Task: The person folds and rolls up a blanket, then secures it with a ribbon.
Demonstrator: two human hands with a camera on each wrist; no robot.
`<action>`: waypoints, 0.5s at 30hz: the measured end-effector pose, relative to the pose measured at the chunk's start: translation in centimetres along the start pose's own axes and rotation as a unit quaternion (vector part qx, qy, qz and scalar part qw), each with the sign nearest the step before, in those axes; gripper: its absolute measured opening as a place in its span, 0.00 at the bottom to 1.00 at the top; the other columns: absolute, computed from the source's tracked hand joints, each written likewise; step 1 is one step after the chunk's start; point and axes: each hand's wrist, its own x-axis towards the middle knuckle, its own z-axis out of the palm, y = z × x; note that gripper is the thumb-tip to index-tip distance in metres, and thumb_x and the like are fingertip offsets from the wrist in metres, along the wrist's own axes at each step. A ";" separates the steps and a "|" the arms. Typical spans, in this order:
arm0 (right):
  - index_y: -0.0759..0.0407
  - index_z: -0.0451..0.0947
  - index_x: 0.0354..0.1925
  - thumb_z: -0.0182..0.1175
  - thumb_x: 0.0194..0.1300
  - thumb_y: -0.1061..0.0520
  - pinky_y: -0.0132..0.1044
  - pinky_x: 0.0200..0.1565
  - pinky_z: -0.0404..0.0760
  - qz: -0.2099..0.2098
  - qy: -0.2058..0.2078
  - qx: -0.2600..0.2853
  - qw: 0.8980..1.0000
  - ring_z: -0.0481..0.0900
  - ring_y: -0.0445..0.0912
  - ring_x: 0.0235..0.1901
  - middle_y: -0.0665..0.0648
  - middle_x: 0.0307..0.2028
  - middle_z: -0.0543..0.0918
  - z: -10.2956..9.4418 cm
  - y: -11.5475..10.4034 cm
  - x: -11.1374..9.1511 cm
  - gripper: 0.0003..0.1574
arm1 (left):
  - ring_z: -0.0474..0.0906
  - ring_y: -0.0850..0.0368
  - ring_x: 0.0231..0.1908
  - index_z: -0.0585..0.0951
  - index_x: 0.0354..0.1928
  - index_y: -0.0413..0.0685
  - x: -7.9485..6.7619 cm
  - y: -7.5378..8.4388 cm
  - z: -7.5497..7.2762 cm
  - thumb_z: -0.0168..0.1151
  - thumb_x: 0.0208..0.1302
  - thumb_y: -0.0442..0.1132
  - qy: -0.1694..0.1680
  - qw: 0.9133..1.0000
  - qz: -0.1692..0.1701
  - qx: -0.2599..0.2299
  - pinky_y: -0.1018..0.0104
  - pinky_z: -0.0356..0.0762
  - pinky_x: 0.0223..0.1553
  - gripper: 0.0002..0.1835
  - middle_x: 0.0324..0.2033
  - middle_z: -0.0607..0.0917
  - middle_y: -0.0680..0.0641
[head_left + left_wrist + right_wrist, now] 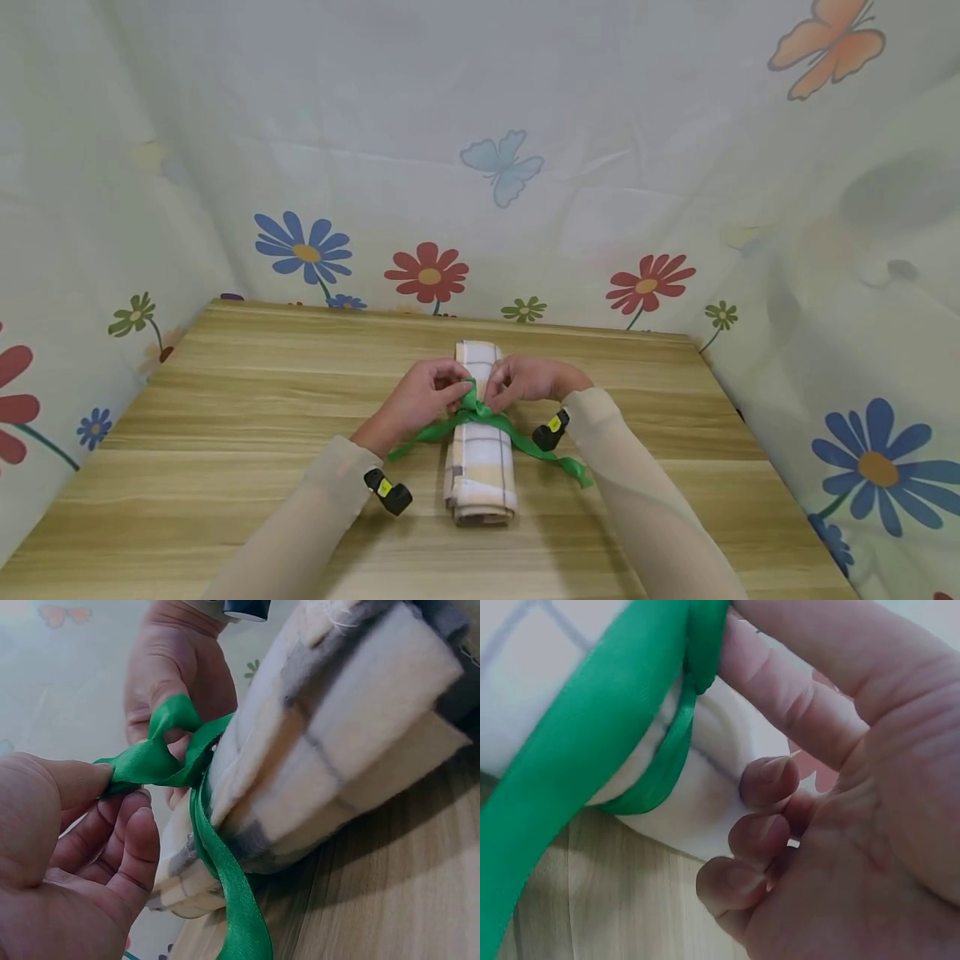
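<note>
A rolled plaid cloth (pixel 483 462), white and cream with grey lines, lies lengthwise on the wooden table. Round its middle runs a green satin ribbon (pixel 474 408), crossed on top, with one tail trailing to each side. My left hand (pixel 426 393) pinches a folded loop of the ribbon (pixel 142 763) between thumb and fingers, just left of the crossing. From the other side, my right hand (pixel 527 379) holds the ribbon at the knot with thumb and index finger. Its other fingers (pixel 769 780) curl loosely beside the roll in the right wrist view.
The wooden table (pixel 300 358) extends to both sides of the roll. A pale curtain (pixel 360 158) printed with flowers and butterflies hangs behind and at both sides. A black strap device (pixel 388 492) sits on each wrist.
</note>
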 end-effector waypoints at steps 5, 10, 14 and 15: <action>0.60 0.90 0.37 0.72 0.62 0.57 0.34 0.47 0.75 0.009 -0.014 -0.011 1.000 0.74 0.41 0.41 0.47 0.42 0.83 0.0 -0.5 0.2 0.07 | 0.77 0.33 0.35 0.84 0.45 0.46 0.0 0.0 0.0 0.64 0.73 0.40 -0.002 1.000 0.003 0.001 0.54 0.82 0.35 0.06 0.33 0.82 0.35; 0.59 0.90 0.35 0.70 0.61 0.60 0.32 0.46 0.76 0.016 -0.025 -0.064 0.997 0.76 0.39 0.38 0.45 0.36 0.86 0.2 -1.8 0.3 0.04 | 0.78 0.33 0.35 0.84 0.46 0.46 0.0 0.1 0.0 0.64 0.73 0.40 -0.001 1.000 0.000 0.006 0.53 0.82 0.35 0.06 0.33 0.83 0.35; 0.59 0.90 0.35 0.70 0.60 0.62 0.31 0.46 0.76 0.022 -0.026 -0.079 0.996 0.76 0.38 0.38 0.46 0.36 0.87 0.2 -2.5 0.1 0.04 | 0.78 0.35 0.34 0.84 0.45 0.46 0.0 0.3 0.1 0.63 0.73 0.39 -0.001 1.000 -0.002 0.011 0.52 0.82 0.36 0.06 0.32 0.83 0.37; 0.60 0.90 0.36 0.69 0.60 0.63 0.31 0.46 0.76 0.022 -0.026 -0.075 0.997 0.76 0.38 0.38 0.47 0.36 0.87 0.2 -2.5 0.0 0.04 | 0.79 0.37 0.33 0.85 0.45 0.47 0.0 0.3 0.1 0.64 0.73 0.39 -0.001 1.000 -0.002 0.012 0.52 0.82 0.36 0.05 0.32 0.83 0.38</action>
